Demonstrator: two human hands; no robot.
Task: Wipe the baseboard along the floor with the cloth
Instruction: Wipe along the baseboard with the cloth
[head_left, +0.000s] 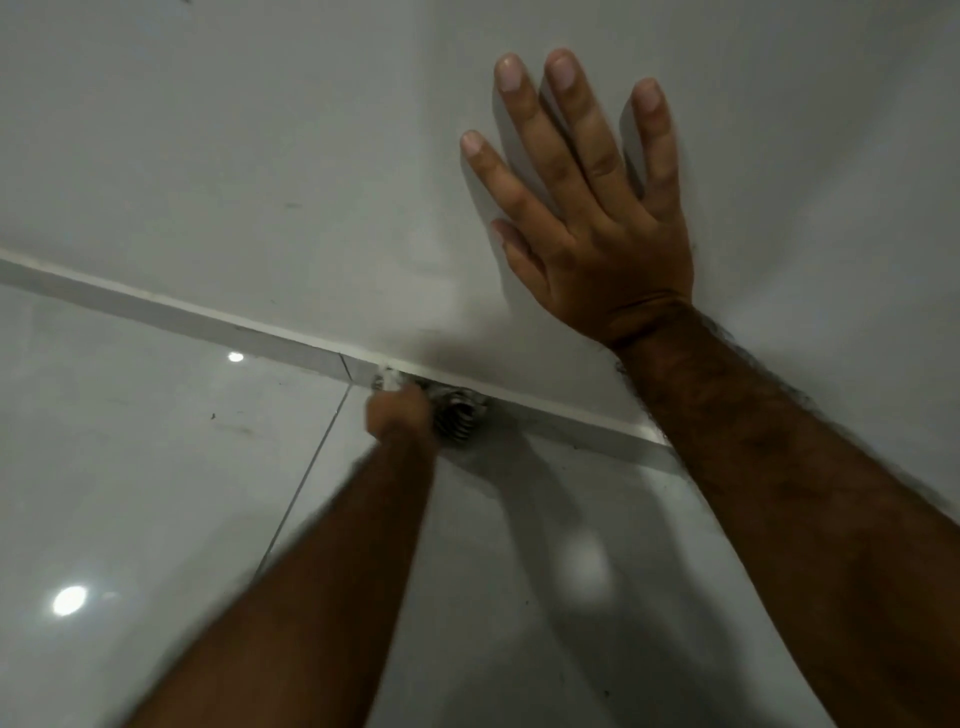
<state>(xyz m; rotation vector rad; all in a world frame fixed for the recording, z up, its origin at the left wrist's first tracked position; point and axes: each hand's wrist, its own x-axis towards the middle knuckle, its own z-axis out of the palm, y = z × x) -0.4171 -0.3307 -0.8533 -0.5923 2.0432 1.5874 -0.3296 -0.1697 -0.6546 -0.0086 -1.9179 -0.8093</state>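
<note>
A pale grey baseboard (171, 319) runs from the left edge down to the right along the foot of a white wall. My left hand (397, 415) is closed on a bunched, patterned grey-and-white cloth (457, 413) and presses it against the baseboard near the middle of the view; the hand is blurred. My right hand (587, 208) lies flat on the wall above, fingers spread, holding nothing. My right forearm covers the baseboard's right end.
The floor (130, 467) is glossy light tile with a grout line (306, 478) running toward the baseboard and bright ceiling-light reflections. The white wall (234, 130) fills the upper half of the view and bears a few faint dark marks.
</note>
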